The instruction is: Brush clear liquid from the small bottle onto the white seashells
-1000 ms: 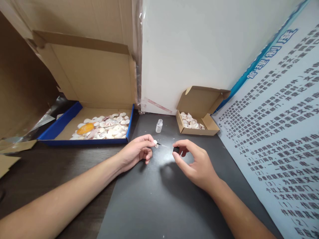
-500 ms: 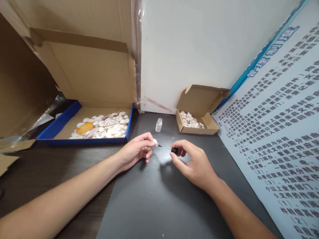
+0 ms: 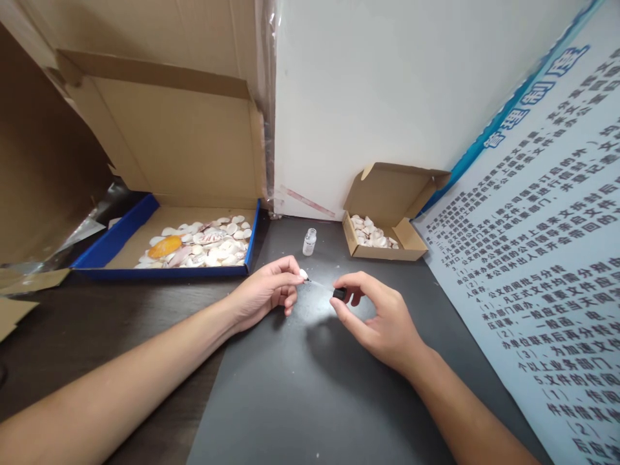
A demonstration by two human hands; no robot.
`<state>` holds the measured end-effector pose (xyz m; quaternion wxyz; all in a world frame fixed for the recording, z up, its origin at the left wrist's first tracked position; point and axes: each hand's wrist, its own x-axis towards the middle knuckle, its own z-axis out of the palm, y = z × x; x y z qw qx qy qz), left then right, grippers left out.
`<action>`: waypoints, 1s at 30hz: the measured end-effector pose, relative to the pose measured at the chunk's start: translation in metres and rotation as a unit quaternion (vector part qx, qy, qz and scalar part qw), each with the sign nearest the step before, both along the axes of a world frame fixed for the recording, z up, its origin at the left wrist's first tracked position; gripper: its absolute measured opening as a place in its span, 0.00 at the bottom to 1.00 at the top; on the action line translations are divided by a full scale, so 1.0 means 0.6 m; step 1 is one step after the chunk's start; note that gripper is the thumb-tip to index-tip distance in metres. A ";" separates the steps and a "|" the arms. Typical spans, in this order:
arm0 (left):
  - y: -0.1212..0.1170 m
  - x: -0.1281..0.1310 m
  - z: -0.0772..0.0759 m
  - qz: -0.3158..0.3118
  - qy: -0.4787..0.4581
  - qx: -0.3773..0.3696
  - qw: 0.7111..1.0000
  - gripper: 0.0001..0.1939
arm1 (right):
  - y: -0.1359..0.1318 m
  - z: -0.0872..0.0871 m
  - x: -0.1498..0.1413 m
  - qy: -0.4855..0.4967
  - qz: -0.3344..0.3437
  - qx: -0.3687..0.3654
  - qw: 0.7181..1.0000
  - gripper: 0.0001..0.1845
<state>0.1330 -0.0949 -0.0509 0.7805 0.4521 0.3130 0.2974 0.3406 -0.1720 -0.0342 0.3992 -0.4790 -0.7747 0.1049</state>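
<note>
Between thumb and forefinger, my left hand (image 3: pixel 271 285) pinches a small white shell (image 3: pixel 303 274) above the grey table mat. My right hand (image 3: pixel 371 313) is closed on the black cap (image 3: pixel 340 294) of a brush applicator. From the cap a thin clear stem (image 3: pixel 320 285) runs left, and its dark tip is at the shell's lower edge; whether they touch I cannot tell. Behind both hands, a small clear glass bottle (image 3: pixel 309 243) with a pale label stands upright and uncapped.
At the left lies a blue-edged cardboard box (image 3: pixel 159 274), lid raised, with many white shells (image 3: pixel 217 248) and one orange shell (image 3: pixel 165 247). A smaller open cardboard box (image 3: pixel 387 253) of shells (image 3: pixel 372 234) stands back right. A printed board (image 3: pixel 542 258) leans along the right side.
The applicator's dark tip has shifted slightly left and up, closer to the shell's lower edge. The shell now looks more tilted. The hands stay almost where they were.
</note>
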 end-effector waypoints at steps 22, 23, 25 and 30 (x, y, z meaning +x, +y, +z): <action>0.001 0.001 0.002 0.002 0.001 -0.006 1.000 0.11 | -0.001 0.001 0.000 -0.013 0.009 -0.019 1.000 0.05; 0.000 0.001 0.003 0.002 0.001 -0.006 1.000 0.11 | -0.001 0.001 0.000 -0.012 0.011 -0.017 1.000 0.05; 0.000 0.001 0.003 0.003 0.000 -0.005 1.000 0.11 | 0.000 0.001 0.000 -0.018 0.009 -0.022 1.000 0.05; -0.001 0.001 0.002 0.001 -0.001 -0.001 1.000 0.11 | 0.000 0.002 -0.001 -0.046 -0.022 -0.039 0.998 0.03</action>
